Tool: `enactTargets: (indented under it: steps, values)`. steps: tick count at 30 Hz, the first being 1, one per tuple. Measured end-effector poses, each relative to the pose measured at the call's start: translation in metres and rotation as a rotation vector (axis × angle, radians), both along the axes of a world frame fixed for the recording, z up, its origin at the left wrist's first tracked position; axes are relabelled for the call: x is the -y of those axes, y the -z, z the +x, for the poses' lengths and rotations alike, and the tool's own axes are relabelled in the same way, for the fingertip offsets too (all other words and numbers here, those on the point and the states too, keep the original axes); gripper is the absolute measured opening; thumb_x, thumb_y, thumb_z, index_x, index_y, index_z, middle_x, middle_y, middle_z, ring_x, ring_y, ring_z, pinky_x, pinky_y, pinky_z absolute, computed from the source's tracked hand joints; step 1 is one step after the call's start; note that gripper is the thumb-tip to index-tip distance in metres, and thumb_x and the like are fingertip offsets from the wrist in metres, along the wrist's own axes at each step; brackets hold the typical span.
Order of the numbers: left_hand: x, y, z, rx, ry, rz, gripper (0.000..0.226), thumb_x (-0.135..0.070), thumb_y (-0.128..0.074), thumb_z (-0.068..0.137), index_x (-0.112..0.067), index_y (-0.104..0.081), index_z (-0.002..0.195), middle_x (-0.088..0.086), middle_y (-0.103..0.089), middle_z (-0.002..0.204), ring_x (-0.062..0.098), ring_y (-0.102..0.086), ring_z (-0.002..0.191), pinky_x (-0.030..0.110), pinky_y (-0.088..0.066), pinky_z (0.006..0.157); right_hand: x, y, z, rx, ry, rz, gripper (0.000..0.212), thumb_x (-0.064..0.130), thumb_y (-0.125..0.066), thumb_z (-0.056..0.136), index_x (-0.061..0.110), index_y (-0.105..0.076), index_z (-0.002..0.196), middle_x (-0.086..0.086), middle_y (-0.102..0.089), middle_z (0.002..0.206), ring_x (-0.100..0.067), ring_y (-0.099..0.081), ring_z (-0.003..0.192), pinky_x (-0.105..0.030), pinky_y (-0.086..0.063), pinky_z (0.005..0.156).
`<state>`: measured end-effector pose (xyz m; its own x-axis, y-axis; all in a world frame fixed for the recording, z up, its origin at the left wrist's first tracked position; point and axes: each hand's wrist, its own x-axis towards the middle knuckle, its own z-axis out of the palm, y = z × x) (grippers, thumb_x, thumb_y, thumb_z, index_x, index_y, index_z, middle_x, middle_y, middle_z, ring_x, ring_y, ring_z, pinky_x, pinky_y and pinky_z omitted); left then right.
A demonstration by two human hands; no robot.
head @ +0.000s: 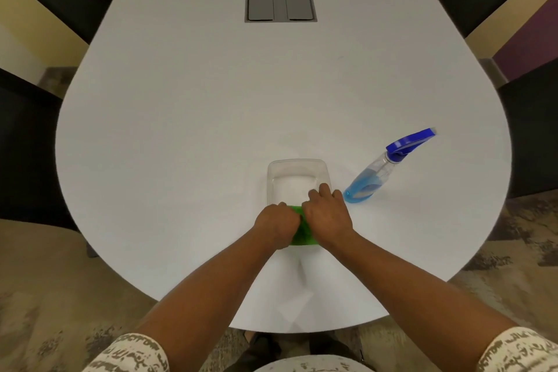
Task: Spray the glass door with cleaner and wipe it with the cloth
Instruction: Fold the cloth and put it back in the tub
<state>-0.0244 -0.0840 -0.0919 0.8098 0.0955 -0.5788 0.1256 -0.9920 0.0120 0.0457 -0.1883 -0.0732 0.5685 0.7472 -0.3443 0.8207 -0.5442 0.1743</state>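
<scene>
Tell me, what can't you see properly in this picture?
- Green cloth: head view, mostly covered by the left hand and right hand.
- Clear glass dish: near end hidden by both hands.
- Spray bottle label: too small.
- Glass door: none in view.

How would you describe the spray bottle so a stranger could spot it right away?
Start at the white table, near its edge closest to the person. Just right of the clear glass dish and the right hand stands the spray bottle. It alone has a blue trigger head and blue liquid.
</scene>
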Motion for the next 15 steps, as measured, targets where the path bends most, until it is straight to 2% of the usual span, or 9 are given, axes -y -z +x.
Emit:
enactTargets:
  steps: [2,4,7,10,13,15]
  values:
    - [0.001,0.004,0.003,-0.031,-0.049,-0.022,0.031,-0.012,-0.069,0.091,-0.006,-0.063,0.121,0.011,-0.066,0.121,0.029,-0.066,0.109,0.036,-0.052,0.092,0.000,0.001,0.001,-0.005,-0.058,0.018,0.035,0.041,-0.065,0.092,0.014,-0.066,0.115,-0.006,-0.060,0.118,-0.027,-0.044,0.121,-0.040,-0.038,0.098]
    - [0.001,0.010,0.006,-0.056,-0.134,-0.079,0.031,-0.014,-0.068,0.092,-0.006,-0.064,0.122,0.009,-0.068,0.122,0.029,-0.067,0.111,0.037,-0.054,0.094,0.001,0.004,0.000,-0.061,-0.060,-0.108,0.037,0.041,-0.069,0.089,0.016,-0.065,0.116,-0.006,-0.061,0.122,-0.028,-0.039,0.130,-0.042,-0.033,0.104]
    - [-0.001,0.017,0.009,-0.012,-0.270,-0.181,0.029,-0.021,-0.049,0.103,-0.004,-0.065,0.121,0.014,-0.067,0.124,0.033,-0.063,0.115,0.036,-0.047,0.085,0.002,0.008,0.001,-0.156,0.021,-0.325,0.048,0.040,-0.070,0.087,0.024,-0.058,0.130,-0.009,-0.050,0.141,-0.030,-0.028,0.141,-0.045,-0.018,0.117]
    - [-0.004,0.018,0.015,-0.032,-0.254,-0.169,0.036,-0.019,-0.037,0.106,-0.001,-0.064,0.123,0.017,-0.064,0.126,0.036,-0.060,0.119,0.036,-0.041,0.082,-0.002,0.007,0.005,-0.192,-0.014,-0.386,0.047,0.036,-0.068,0.090,0.027,-0.055,0.134,-0.007,-0.052,0.138,-0.027,-0.031,0.138,-0.046,-0.015,0.117]
    - [-0.002,0.015,0.018,-0.147,-0.267,-0.199,0.032,-0.025,-0.052,0.101,-0.008,-0.063,0.125,0.010,-0.066,0.126,0.031,-0.062,0.118,0.037,-0.048,0.097,-0.003,0.000,0.007,-0.200,-0.006,-0.317,0.038,0.033,-0.065,0.092,0.024,-0.058,0.128,-0.007,-0.056,0.131,-0.027,-0.036,0.135,-0.048,-0.016,0.118]
    - [-0.003,0.015,0.017,-0.179,-0.209,-0.153,0.030,-0.028,-0.062,0.096,-0.013,-0.065,0.121,0.004,-0.069,0.121,0.028,-0.066,0.111,0.036,-0.052,0.097,0.002,-0.005,0.010,-0.183,0.011,-0.169,0.024,0.032,-0.057,0.096,0.022,-0.062,0.117,-0.004,-0.062,0.119,-0.026,-0.044,0.127,-0.048,-0.025,0.113]
